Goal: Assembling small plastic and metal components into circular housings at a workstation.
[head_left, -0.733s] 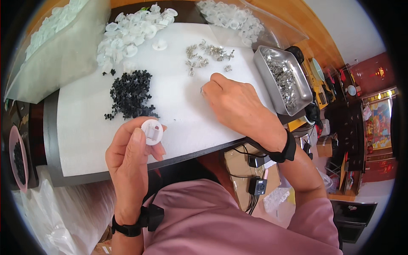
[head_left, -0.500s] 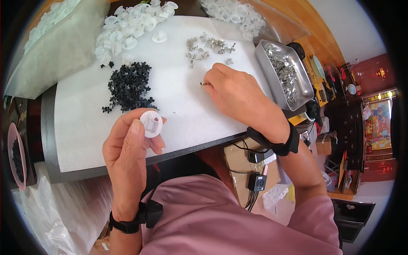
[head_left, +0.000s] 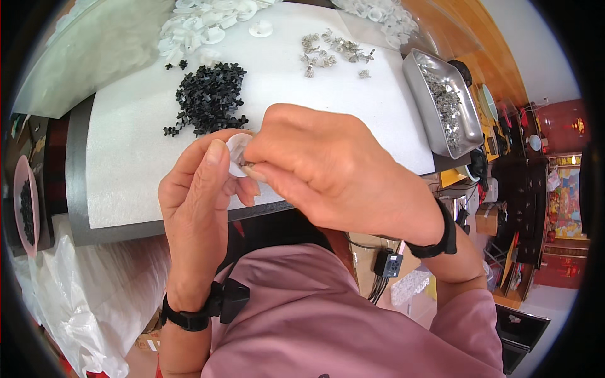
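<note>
In the head view, the left hand [head_left: 196,183] grips the white round piece [head_left: 234,148] near its rim over the bench [head_left: 120,233], while the right hand [head_left: 340,170] pinches what looks like a small metal part [head_left: 246,164] against it — best kept square, I judge, and pressed gently, evenly.

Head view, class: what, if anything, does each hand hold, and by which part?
The left hand pinches the white round piece by its left edge. Whether the right hand holds anything is too hidden to tell.
</note>
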`<action>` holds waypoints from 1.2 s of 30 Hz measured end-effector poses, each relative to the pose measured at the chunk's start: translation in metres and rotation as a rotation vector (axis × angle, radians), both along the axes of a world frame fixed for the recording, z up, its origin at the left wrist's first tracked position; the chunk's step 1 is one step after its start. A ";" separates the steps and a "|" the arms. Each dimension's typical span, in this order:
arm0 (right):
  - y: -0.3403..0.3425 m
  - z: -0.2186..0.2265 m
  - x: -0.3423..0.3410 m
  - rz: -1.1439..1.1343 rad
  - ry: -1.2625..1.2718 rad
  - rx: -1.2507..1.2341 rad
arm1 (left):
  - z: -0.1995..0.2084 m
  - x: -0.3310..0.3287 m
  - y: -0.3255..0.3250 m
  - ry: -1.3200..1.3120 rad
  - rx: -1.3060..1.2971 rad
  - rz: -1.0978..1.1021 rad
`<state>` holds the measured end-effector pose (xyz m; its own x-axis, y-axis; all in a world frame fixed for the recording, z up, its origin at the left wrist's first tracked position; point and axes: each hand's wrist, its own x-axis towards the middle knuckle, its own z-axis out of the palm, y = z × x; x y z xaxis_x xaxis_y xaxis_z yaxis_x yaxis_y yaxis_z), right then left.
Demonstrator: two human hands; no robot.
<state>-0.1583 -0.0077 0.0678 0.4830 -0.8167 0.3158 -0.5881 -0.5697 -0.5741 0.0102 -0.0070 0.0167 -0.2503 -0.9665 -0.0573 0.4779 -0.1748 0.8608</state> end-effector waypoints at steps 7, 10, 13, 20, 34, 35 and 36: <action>0.004 -0.013 0.010 -0.031 0.052 -0.213 | 0.001 0.000 -0.002 0.046 0.018 -0.002; 0.006 -0.015 0.013 -0.042 -0.006 -0.209 | 0.000 0.002 -0.002 0.067 0.015 -0.009; 0.006 -0.017 0.012 -0.057 -0.109 -0.099 | 0.001 -0.001 -0.001 0.039 0.008 0.037; 0.010 -0.022 0.017 -0.145 -0.373 0.188 | 0.000 -0.001 0.000 0.023 -0.015 0.017; 0.009 -0.025 0.022 -0.207 -0.412 0.208 | -0.004 -0.003 0.001 -0.150 -0.110 0.046; 0.009 -0.025 0.024 -0.254 -0.512 0.311 | -0.004 -0.003 0.001 -0.149 -0.109 0.043; 0.010 -0.024 0.024 -0.254 -0.513 0.312 | -0.003 -0.004 0.001 -0.125 -0.101 0.050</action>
<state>-0.1341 0.0025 0.0440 0.1141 -0.9762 0.1847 -0.2899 -0.2105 -0.9336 0.0066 -0.0057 0.0135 -0.1990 -0.9799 0.0127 0.3719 -0.0635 0.9261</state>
